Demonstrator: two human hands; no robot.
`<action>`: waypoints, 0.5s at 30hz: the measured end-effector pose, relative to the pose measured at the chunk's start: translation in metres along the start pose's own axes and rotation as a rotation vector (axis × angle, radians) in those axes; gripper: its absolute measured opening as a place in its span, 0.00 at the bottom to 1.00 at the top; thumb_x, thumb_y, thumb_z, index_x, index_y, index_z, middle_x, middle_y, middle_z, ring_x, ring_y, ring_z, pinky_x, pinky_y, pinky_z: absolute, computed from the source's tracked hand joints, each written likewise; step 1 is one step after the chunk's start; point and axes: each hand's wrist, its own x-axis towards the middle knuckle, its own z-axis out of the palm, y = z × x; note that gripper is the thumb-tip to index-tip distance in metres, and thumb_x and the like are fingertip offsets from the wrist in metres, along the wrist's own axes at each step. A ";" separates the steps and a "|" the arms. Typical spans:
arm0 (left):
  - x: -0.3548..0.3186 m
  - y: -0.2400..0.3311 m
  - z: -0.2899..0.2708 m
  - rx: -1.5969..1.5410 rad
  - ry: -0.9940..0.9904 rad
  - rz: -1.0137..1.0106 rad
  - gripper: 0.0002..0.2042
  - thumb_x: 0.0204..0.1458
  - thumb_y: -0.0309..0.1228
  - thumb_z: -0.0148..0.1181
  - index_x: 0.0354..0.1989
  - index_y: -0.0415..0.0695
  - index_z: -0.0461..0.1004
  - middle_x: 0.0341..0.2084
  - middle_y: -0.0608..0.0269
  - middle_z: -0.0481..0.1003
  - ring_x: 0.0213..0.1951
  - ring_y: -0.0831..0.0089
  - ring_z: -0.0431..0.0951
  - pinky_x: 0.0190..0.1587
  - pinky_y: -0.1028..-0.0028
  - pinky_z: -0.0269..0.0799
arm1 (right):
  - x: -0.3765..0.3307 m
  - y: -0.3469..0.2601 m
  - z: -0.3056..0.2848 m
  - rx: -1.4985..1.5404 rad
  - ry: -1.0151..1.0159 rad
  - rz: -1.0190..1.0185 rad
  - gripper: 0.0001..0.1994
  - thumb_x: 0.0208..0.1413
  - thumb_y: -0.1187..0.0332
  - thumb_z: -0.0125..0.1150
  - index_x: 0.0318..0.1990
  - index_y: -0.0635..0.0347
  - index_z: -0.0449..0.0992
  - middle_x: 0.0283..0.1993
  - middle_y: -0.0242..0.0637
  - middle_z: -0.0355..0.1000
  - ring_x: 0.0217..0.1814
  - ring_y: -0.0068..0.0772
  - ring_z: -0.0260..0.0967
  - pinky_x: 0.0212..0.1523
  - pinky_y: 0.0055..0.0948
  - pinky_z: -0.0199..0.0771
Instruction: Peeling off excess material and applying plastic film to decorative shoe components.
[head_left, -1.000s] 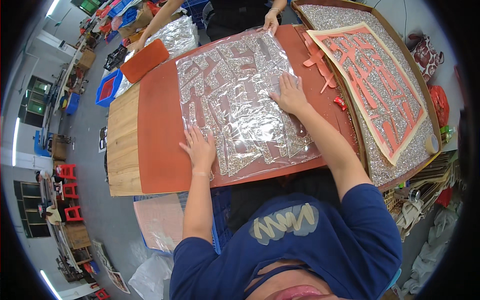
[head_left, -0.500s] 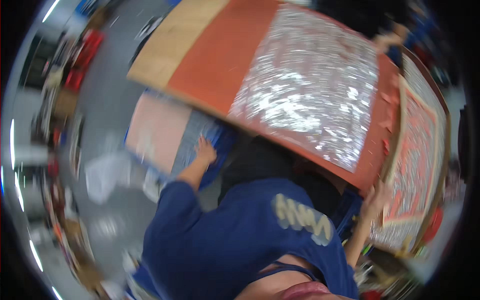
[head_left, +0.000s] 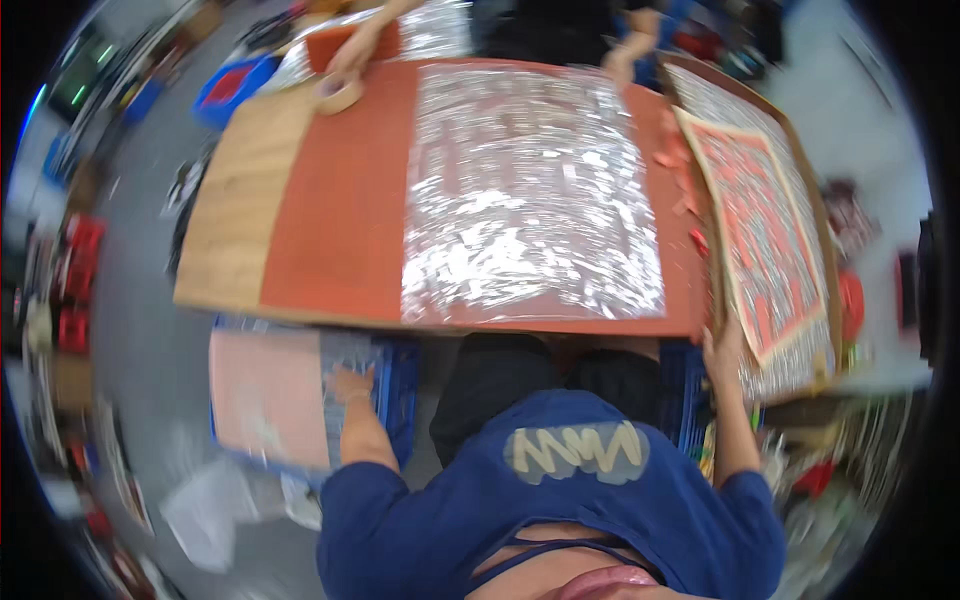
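My left hand [head_left: 350, 383] reaches down to the grey strip beside a pale pink sheet [head_left: 268, 390] in a blue crate [head_left: 402, 385]. Its fingers look spread, with nothing seen in them. My right hand [head_left: 724, 352] is at the near edge of a cardboard-edged board [head_left: 832, 340] to the right of the table; blur hides whether its fingers grip that edge. On the board lies a red and silver sheet with a cream border [head_left: 768, 240]. Before me, shiny clear film [head_left: 530, 200] covers part of the red tabletop [head_left: 335, 220].
Across the table, another person's hand [head_left: 352, 55] is by a tan tape roll [head_left: 338, 95]; their other hand [head_left: 622, 62] touches the far edge. Red scraps [head_left: 680, 160] lie at the right. A white plastic bag [head_left: 205, 510] sits on the floor, and a blue bin [head_left: 235, 92] stands far left.
The view has turned, so the table now lies level across it. The other person's hand and the tape roll have come into sight. My hands stay by the crate and the board.
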 end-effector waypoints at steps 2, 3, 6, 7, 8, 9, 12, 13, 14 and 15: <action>-0.024 0.045 -0.002 -0.102 -0.038 -0.047 0.56 0.40 0.65 0.60 0.70 0.45 0.39 0.69 0.47 0.37 0.69 0.46 0.37 0.63 0.41 0.48 | -0.004 0.007 -0.005 -0.017 0.004 0.097 0.33 0.51 0.69 0.60 0.63 0.71 0.55 0.60 0.60 0.58 0.63 0.61 0.55 0.64 0.46 0.54; -0.023 0.046 -0.001 -0.117 -0.059 -0.068 0.56 0.40 0.65 0.60 0.70 0.45 0.38 0.70 0.48 0.36 0.70 0.46 0.36 0.63 0.40 0.47 | -0.002 0.001 -0.007 -0.018 0.034 0.097 0.32 0.51 0.69 0.60 0.62 0.70 0.55 0.60 0.60 0.59 0.62 0.61 0.56 0.64 0.45 0.55; -0.005 0.039 0.022 -0.138 -0.028 -0.030 0.53 0.43 0.63 0.58 0.70 0.45 0.38 0.70 0.48 0.36 0.69 0.45 0.39 0.63 0.42 0.48 | -0.005 -0.005 -0.016 0.007 0.089 0.119 0.30 0.51 0.69 0.60 0.61 0.68 0.57 0.58 0.58 0.61 0.61 0.59 0.58 0.63 0.44 0.57; 0.013 0.024 0.041 -0.103 0.034 0.001 0.52 0.45 0.62 0.57 0.70 0.46 0.37 0.70 0.49 0.35 0.69 0.45 0.41 0.63 0.43 0.50 | -0.002 -0.010 -0.015 0.055 0.091 0.111 0.29 0.51 0.69 0.60 0.61 0.67 0.58 0.58 0.57 0.62 0.61 0.58 0.59 0.62 0.44 0.58; 0.026 0.019 0.051 -0.066 0.092 0.037 0.50 0.47 0.60 0.56 0.70 0.46 0.37 0.70 0.49 0.35 0.68 0.44 0.43 0.63 0.44 0.51 | -0.003 -0.010 -0.013 0.063 0.096 0.117 0.29 0.51 0.69 0.60 0.61 0.67 0.58 0.58 0.57 0.62 0.61 0.58 0.59 0.62 0.44 0.58; 0.025 0.023 0.050 -0.068 0.095 0.043 0.50 0.47 0.60 0.56 0.70 0.46 0.37 0.70 0.49 0.35 0.68 0.44 0.43 0.63 0.44 0.51 | -0.005 -0.008 -0.013 0.043 0.120 0.132 0.29 0.51 0.69 0.60 0.60 0.66 0.59 0.58 0.56 0.62 0.60 0.57 0.60 0.61 0.43 0.59; -0.010 0.035 0.032 -0.005 0.081 0.136 0.46 0.51 0.57 0.53 0.70 0.46 0.36 0.69 0.44 0.36 0.67 0.44 0.47 0.62 0.48 0.56 | -0.013 0.000 -0.012 0.022 0.166 0.162 0.28 0.51 0.69 0.61 0.59 0.65 0.61 0.56 0.55 0.64 0.59 0.56 0.61 0.60 0.43 0.61; -0.024 0.044 0.019 -0.003 0.092 0.139 0.46 0.52 0.58 0.52 0.70 0.46 0.37 0.68 0.41 0.37 0.67 0.43 0.48 0.61 0.48 0.57 | -0.013 0.003 -0.012 0.019 0.175 0.166 0.27 0.51 0.69 0.61 0.59 0.65 0.62 0.55 0.55 0.65 0.58 0.56 0.62 0.60 0.42 0.61; -0.032 0.045 0.012 0.001 0.103 0.133 0.45 0.52 0.58 0.51 0.70 0.45 0.37 0.68 0.38 0.38 0.67 0.43 0.48 0.60 0.48 0.58 | -0.015 0.003 -0.010 0.020 0.178 0.167 0.27 0.51 0.69 0.61 0.58 0.66 0.62 0.55 0.55 0.66 0.58 0.55 0.63 0.60 0.42 0.62; -0.033 0.044 0.008 -0.005 0.107 0.135 0.45 0.53 0.58 0.50 0.70 0.45 0.36 0.67 0.35 0.37 0.66 0.39 0.47 0.59 0.48 0.60 | -0.012 0.005 -0.008 0.038 0.180 0.181 0.26 0.51 0.69 0.61 0.58 0.66 0.63 0.54 0.54 0.67 0.57 0.55 0.64 0.59 0.42 0.63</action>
